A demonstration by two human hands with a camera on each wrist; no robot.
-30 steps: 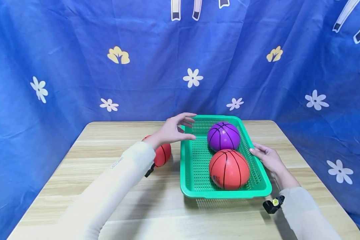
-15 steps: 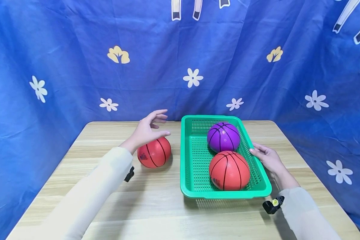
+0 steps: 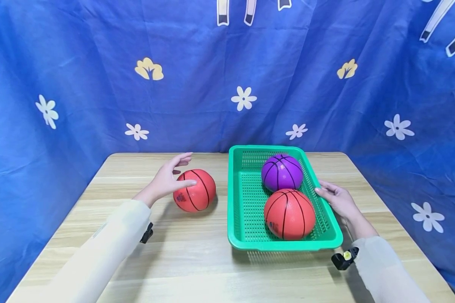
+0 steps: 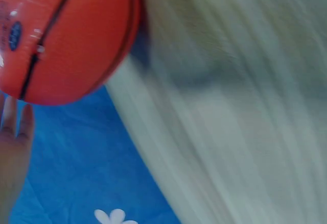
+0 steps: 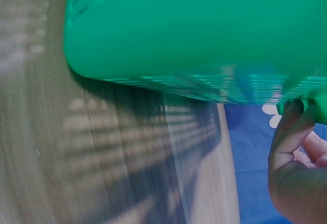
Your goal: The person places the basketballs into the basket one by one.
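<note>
A red mini basketball with black lines sits on the table, left of a green plastic basket. At that ball's left side is my left hand, fingers spread and thumb in front of it. In the left wrist view, fingertips are by the ball's edge; contact is unclear. My right hand grips the basket's right rim, thumb on top and fingers beneath, as the right wrist view also shows. Inside the basket, a purple ball lies behind another red ball, both toward the right side.
The wooden table runs up to a blue curtain printed with flowers. Shadow falls under the basket's near and right edges. Each wrist carries a small black camera mount.
My left hand has moved left from over the basket's left rim and lowered beside the loose red ball. The right hand and basket stay nearly still. The red ball in the basket has rocked slightly.
</note>
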